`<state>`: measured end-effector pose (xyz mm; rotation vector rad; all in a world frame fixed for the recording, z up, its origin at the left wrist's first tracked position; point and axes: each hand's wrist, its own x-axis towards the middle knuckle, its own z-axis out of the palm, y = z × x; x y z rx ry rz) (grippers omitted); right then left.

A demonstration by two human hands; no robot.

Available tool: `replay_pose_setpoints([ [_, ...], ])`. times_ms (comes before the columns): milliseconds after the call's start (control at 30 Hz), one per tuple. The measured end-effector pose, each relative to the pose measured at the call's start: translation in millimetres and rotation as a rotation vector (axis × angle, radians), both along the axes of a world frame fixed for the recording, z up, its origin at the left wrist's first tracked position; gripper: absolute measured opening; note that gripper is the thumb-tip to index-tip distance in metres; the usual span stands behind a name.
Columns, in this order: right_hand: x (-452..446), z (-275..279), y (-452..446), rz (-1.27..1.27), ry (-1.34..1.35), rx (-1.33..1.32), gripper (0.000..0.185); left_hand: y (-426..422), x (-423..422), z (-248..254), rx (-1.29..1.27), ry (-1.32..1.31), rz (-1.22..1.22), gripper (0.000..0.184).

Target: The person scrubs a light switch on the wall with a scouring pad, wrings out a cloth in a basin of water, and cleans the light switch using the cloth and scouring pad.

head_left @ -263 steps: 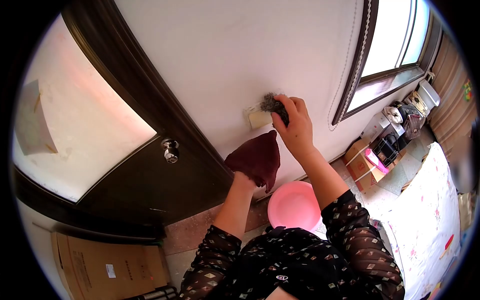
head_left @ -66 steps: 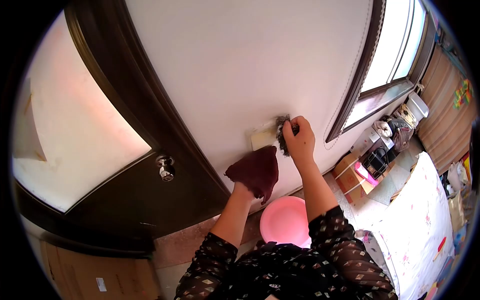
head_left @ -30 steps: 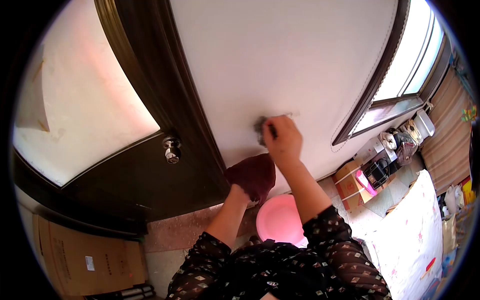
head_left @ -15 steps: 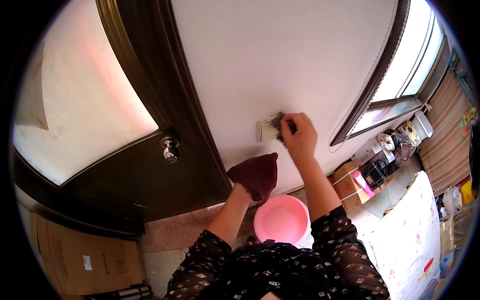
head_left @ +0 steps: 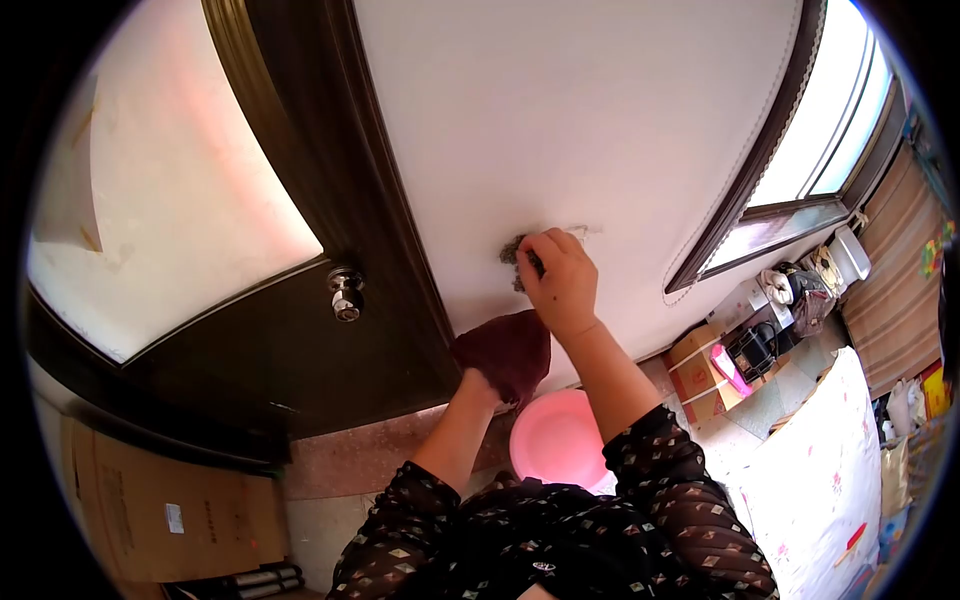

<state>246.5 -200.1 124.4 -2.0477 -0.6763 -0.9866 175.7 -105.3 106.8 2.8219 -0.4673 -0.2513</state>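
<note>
My right hand [head_left: 563, 282] is closed on a dark, mesh-like scouring pad [head_left: 514, 262] and presses it to the white wall [head_left: 560, 120], over the light switch plate, which hand and pad mostly hide. A maroon cloth [head_left: 510, 350] drapes over my left hand [head_left: 483, 385], just below and left of the pad. The cloth covers the fingers, so their pose is hidden. A faint smudge shows on the wall right of my right hand.
A dark door with a round metal knob [head_left: 346, 294] stands left. On the floor are a pink basin [head_left: 560, 440] and a cardboard box [head_left: 170, 510]. At right are a window [head_left: 815, 130], a bed with a floral sheet [head_left: 820, 470] and a carton [head_left: 697, 370].
My right hand has moved left with the scouring pad across the switch plate, which showed half a second ago. My left hand with the cloth has barely moved.
</note>
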Motion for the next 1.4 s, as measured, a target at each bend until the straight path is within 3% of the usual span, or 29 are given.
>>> replay_pose_setpoints([
  [67, 4, 3, -10, -0.008, 0.045, 0.04, 0.008, 4, 10, -41, 0.001, -0.485, -0.128, 0.033],
  [100, 8, 2, -18, -0.02, 0.073, 0.104, 0.008, 7, 15, -54, 0.002, -0.49, -0.127, 0.033],
  [200, 13, -2, -22, -0.072, 0.067, 0.122, 0.007, 5, 14, -70, -0.326, -0.468, -0.063, 0.03],
  [233, 13, -3, -16, -0.088, 0.064, 0.111, 0.008, 4, 10, -68, -0.571, -0.257, 0.043, 0.032],
  [300, 9, -2, -8, -0.08, -0.027, 0.089, 0.007, 0, 6, -54, -0.804, -0.028, 0.145, 0.035],
  [333, 7, 4, -9, -0.041, -0.028, 0.0, 0.007, -4, 4, -22, -0.354, -0.12, 0.008, 0.031],
  [400, 5, 9, -15, 0.022, -0.019, -0.108, 0.007, -6, 4, -13, 0.103, -0.21, -0.132, 0.027],
  [467, 9, 11, -27, -0.029, 0.023, -0.043, 0.007, -3, 13, -48, 0.02, -0.547, -0.227, 0.023],
  [567, 13, 4, -28, -0.092, 0.099, 0.012, 0.007, 0, 23, -103, -0.143, -0.645, -0.121, 0.023],
  [633, 10, -1, -8, -0.023, -0.02, 0.054, 0.009, 0, 16, -86, -0.124, -0.615, -0.121, 0.023],
  [767, 4, 7, -9, 0.008, 0.04, -0.061, 0.009, 2, 16, -81, -0.129, -0.503, -0.112, 0.024],
  [867, 9, 8, -30, -0.061, 0.106, 0.058, 0.008, 8, 20, -99, -0.363, -0.475, -0.065, 0.025],
  [967, 12, -3, -17, -0.055, 0.092, 0.096, 0.007, 10, 22, -118, -0.947, -0.259, -0.008, 0.027],
  [1033, 8, -1, -11, -0.002, 0.013, 0.082, 0.007, 8, 20, -107, -1.103, -0.158, 0.022, 0.027],
  [1100, 1, 4, -12, 0.137, 0.025, -0.163, 0.008, 7, 17, -82, -0.75, -0.144, 0.028, 0.024],
  [1167, -9, -2, -26, 0.176, 0.064, -0.189, 0.008, -3, 7, -38, 0.193, -0.249, -0.102, 0.021],
  [1200, -13, -8, -36, 0.143, 0.146, -0.028, 0.007, -4, 8, -37, 0.192, -0.25, -0.105, 0.021],
  [1267, -16, -29, -61, 0.133, 0.399, 0.26, 0.006, -4, 6, -39, -0.046, -0.496, -0.096, 0.024],
  [1400, -25, -68, -97, 0.179, 0.819, 0.591, 0.018, -2, 7, -53, 0.03, -0.599, -0.166, 0.023],
])
